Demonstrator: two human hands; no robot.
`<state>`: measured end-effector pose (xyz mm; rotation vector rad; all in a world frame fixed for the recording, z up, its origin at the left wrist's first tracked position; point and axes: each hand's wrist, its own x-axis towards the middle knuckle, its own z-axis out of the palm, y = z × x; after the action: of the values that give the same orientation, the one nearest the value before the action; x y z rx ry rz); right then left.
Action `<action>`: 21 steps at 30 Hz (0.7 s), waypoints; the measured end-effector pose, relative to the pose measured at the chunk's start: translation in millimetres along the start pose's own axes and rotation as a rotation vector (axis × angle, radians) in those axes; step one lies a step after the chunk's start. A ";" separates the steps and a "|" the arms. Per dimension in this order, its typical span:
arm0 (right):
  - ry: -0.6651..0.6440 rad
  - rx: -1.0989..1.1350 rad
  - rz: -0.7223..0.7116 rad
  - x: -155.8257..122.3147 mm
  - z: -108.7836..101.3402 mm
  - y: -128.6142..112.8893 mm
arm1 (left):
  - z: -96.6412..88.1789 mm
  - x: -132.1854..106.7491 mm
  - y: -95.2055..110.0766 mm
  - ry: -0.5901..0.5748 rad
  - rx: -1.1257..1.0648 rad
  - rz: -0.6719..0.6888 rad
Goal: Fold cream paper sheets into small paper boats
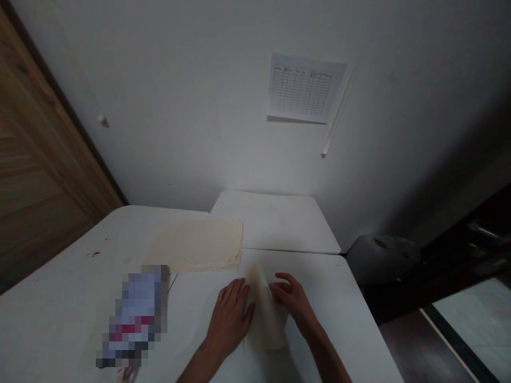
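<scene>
A thin cream sheet of paper [264, 319], folded over or curled lengthwise, lies on the white table between my two hands. My left hand [230, 318] rests at its left side, fingers stretched out and thumb apart, touching the sheet. On the other side, my right hand [293, 299] has thumb and index finger closed on the sheet's raised right edge, with the other fingers loosely bent. Beyond my left hand lies a flat stack of similar cream sheets [199, 242], its near edge slightly uneven.
Several white tables [279, 218] stand together against a pale wall. A pixelated object [136, 308] lies at left; its kind is hidden. A printed form [301, 90] hangs on the wall. A grey plastic container [377, 259] sits beyond the right edge, and a wooden door [43, 133] is far left.
</scene>
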<state>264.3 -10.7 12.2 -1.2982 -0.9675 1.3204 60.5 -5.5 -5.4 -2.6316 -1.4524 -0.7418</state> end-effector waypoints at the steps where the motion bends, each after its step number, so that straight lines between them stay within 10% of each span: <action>1: 0.007 0.004 -0.009 -1.8 0.1 -1.1 | -0.3 0.1 0.1 -0.001 -0.002 0.000; 13: 0.173 -0.163 0.058 -2.3 -31.9 5.6 | 3.0 -2.2 -2.0 0.012 -0.031 -0.015; 21: 0.034 -0.178 0.010 -8.7 -38.9 2.7 | 0.1 1.1 -4.2 0.046 -0.211 -0.089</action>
<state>301.7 -23.7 7.2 -1.4572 -1.0756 1.2374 57.6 -2.2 -5.8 -2.6916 -1.5684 -1.0108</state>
